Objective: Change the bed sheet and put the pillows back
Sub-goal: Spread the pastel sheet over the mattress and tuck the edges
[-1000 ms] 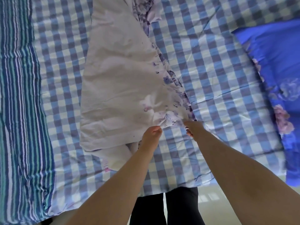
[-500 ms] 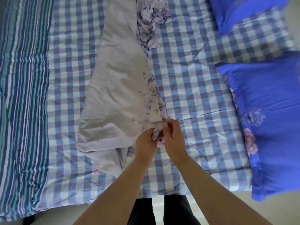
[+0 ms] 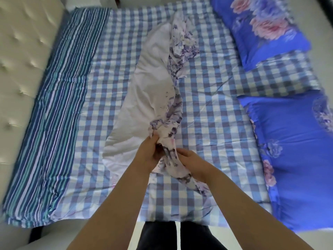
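A white sheet with a purple flower print [image 3: 144,98] lies bunched lengthwise down the middle of the bed, its plain underside up. My left hand [image 3: 149,152] grips its near gathered end. My right hand [image 3: 191,161] grips the same twisted end a little lower, where the printed cloth hangs toward me. Under it lies a blue-and-white checked sheet [image 3: 207,98]. Two blue pillows with pink flowers lie on the right, one far [image 3: 261,31] and one near [image 3: 292,150].
A blue-green striped cloth [image 3: 54,109] covers the bed's left part. A cream tufted headboard [image 3: 19,56] stands at the left. My dark-trousered legs [image 3: 176,235] stand at the bed's near edge on a pale floor.
My two hands came together on the flowered sheet's near end and gathered it into a twist. The view has pulled back, showing the headboard and both pillows.
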A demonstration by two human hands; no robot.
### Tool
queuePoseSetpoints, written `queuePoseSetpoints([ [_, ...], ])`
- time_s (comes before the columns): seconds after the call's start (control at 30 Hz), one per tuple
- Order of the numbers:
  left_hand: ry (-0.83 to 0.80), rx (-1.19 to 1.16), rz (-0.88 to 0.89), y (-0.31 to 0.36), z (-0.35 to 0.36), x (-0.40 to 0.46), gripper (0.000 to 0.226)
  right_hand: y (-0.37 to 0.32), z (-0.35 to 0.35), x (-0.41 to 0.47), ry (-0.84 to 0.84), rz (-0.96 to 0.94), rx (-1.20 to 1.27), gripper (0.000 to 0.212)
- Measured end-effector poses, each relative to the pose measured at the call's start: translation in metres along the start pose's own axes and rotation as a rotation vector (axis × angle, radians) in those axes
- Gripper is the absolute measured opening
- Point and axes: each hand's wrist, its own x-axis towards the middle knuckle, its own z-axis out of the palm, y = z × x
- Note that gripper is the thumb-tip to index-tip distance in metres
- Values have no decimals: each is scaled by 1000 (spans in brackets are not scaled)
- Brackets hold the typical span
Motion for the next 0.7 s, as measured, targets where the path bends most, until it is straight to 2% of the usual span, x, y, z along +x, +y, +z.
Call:
queuePoseSetpoints([
  [0.07, -30, 12, 6, 0, 6, -11, 31, -6, 1, -8, 16, -29, 11, 24],
  [0.13, -22, 160, 38, -3, 16, -27, 21, -11, 3, -17, 88, -41, 69, 14],
  [0.2, 133, 490, 133, -8, 21, -42, 18, -14, 8, -24, 179, -62, 182, 13],
  [0.27, 261, 831, 287, -15, 15, -53, 28, -12, 13, -24, 271, -51, 279, 12],
  [0.33, 212, 1034, 343, -20, 10, -69, 29, -12, 20, -24, 311, -30, 324, 8],
  [0.4, 177, 1082, 351, -25, 5, -80, 26, -16, 29, -25, 296, -11, 401, 12],
  [0.53, 267, 1118, 454, -22, -2, -90, 23, -24, 44, -26, 219, -24, 471, 15],
  [0.7, 271, 1203, 537, -7, -4, -100, 23, -29, 55, -30, 159, -81, 504, 19],
])
